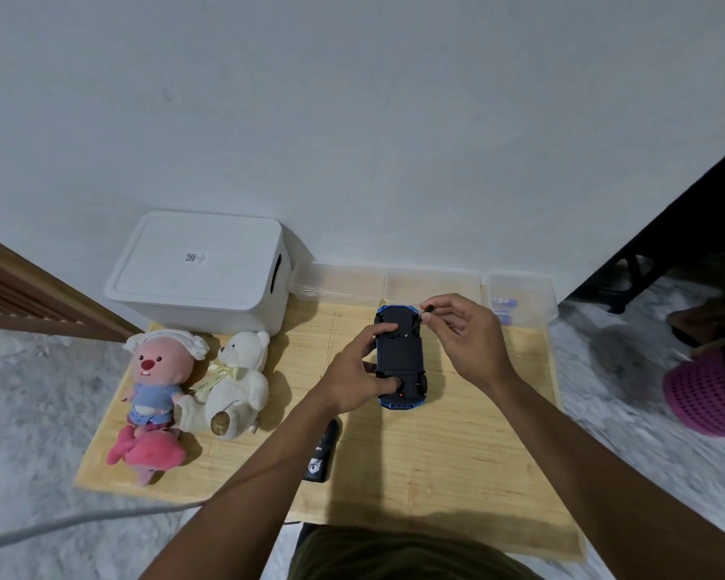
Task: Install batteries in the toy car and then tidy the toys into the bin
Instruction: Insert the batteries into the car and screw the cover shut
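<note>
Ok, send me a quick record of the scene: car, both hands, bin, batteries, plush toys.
toy car: upside down on the wooden board, underside up
left hand: grips the toy car
right hand: pinches a thin dark tool, tip at the underside
plush toys: three, lying on the board's left
bin: white, lid on, behind the plush toys
batteries: blue, in the clear tub at back right

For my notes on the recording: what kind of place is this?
Probably a home room, at floor level: a pale wooden board lies on grey marbled floor against a white wall, with a white plush teddy bear and a white lidded plastic bin.
</note>
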### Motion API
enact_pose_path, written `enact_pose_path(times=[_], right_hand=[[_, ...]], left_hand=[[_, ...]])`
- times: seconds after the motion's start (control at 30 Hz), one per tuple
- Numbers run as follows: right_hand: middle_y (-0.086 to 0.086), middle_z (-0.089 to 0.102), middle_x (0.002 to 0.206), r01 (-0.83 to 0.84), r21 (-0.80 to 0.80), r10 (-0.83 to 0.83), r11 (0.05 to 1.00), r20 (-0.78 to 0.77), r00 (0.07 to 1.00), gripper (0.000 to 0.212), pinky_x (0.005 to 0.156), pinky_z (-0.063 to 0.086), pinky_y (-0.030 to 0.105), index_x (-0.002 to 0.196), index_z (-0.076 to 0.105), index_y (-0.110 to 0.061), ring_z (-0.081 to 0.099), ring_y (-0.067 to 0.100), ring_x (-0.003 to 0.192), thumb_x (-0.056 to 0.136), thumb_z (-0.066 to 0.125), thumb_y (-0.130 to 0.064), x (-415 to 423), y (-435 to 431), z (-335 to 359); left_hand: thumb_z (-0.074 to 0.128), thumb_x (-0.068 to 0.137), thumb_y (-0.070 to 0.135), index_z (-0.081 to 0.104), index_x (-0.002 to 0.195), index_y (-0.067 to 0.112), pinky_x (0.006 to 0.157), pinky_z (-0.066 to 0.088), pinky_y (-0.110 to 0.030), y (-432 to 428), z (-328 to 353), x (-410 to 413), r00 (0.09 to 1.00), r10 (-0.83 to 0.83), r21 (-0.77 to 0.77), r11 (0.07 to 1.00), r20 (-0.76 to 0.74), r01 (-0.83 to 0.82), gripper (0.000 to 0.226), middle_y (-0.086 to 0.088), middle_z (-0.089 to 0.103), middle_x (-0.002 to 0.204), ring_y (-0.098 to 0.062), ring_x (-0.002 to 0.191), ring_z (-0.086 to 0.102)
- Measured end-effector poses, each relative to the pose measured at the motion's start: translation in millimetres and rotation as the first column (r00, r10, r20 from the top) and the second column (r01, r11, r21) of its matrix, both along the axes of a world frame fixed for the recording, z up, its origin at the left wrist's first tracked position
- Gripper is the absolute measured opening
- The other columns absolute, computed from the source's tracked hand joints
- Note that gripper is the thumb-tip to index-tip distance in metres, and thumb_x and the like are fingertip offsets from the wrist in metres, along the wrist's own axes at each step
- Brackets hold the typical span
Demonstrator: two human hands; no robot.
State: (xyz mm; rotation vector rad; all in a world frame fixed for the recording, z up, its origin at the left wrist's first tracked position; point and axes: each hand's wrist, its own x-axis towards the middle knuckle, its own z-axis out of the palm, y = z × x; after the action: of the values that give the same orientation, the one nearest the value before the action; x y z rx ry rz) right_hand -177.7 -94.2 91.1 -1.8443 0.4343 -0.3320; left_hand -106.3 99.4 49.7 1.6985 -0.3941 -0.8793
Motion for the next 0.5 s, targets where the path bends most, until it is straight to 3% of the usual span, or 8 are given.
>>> enact_pose_path(times=[0.37,0.5], right_hand=[[-0.004,0.076,0.096,-0.017,-0.014,0.017,1.0,0.006,1.0,0.013,0.088,0.058,0.027,0.098,0.073,-0.017,0.072,0.01,0.092,0.092,0.07,-0.006,2.9,1.4,0.8],[-0.004,0.076,0.096,-0.012,-0.022,0.013,1.0,0.009,1.0,0.013,0.089,0.059,0.03,0.099,0.073,-0.017,0.072,0.011,0.093,0.092,0.07,-0.007,2.6,0.6,-0.3]], left_hand=[[0.079,0.077,-0.004,0.052,0.137,0.04,0.073,0.059,-0.027,-1.3,2.0,-0.3,1.0,0.002,-0.01,1.0,-0.013,-0.002,0.079,0.001,0.058,0.134,-0.017,0.093,0.066],[0.079,0.076,-0.003,0.053,0.135,0.043,0.075,0.061,-0.031,-1.3,1.7,0.8,1.0,0.001,-0.013,1.0,-0.013,-0.001,0.079,-0.001,0.058,0.135,-0.019,0.094,0.067]])
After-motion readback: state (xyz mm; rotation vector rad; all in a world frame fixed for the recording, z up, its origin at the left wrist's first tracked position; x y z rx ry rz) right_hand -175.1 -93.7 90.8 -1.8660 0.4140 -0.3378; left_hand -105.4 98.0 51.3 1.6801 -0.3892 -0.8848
